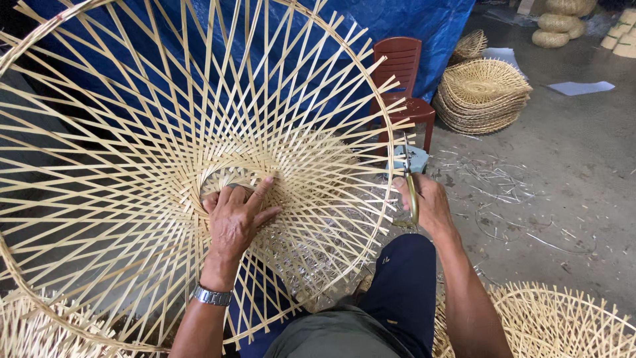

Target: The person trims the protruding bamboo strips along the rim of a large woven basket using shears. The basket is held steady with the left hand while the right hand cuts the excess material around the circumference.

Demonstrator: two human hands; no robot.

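A wide open-weave bamboo frame (132, 132), round and shallow like a big lampshade or basket skeleton, fills most of the view and stands tilted up in front of the person, its rim curving from above the left hand down past the wrist. Thin pale strips cross one another in a lattice and gather toward a small round opening at the centre. The left hand (233, 222) lies flat against that centre, fingers spread and hooked over the edge of the opening, steadying the frame; a metal wristwatch (212, 296) sits on the wrist below. Behind the frame hangs a blue tarpaulin (411, 26).

Beyond the right hand, farther off on the concrete floor (563, 172), stands a stack of finished woven baskets (482, 96), and to its left a red plastic chair (404, 79). Below the right forearm, near the lower corner, lies another woven bamboo piece (570, 321). Short bamboo offcuts (497, 179) litter the floor just past the right hand.

The right hand (427, 205) is out at the frame's rim, above the person's knee in dark trousers (404, 292). It is closed around the handles of a pair of scissors (409, 179), blades pointing up toward the protruding strip ends at the rim; whether the blades touch a strip cannot be made out.
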